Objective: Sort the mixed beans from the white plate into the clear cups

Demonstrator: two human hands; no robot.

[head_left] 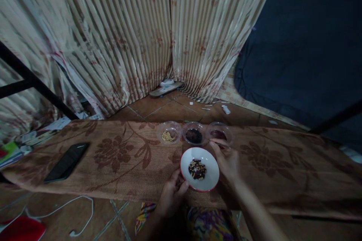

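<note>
My left hand (173,192) grips the near left rim of a white bowl (185,158) with a red edge, thumb over the rim. Inside the bowl lies a small mixed heap of yellow, dark red and black beans (197,169). At the near edge of the right clear plastic cup (230,131), my right hand (227,160) has its thumb and finger drawn together; anything between them is too small to make out. Dark red beans (218,134) lie in that cup. Beside it, the middle cup (185,130) holds black beans (194,135), and the left cup (171,125) holds yellow soybeans (167,136).
A brown flowered cloth (118,180) covers the narrow table. A dark phone (67,162) lies at its left end. Striped curtains (135,37) hang behind. White scraps (225,109) lie on the tiled floor, and a white cable (92,211) is at the lower left.
</note>
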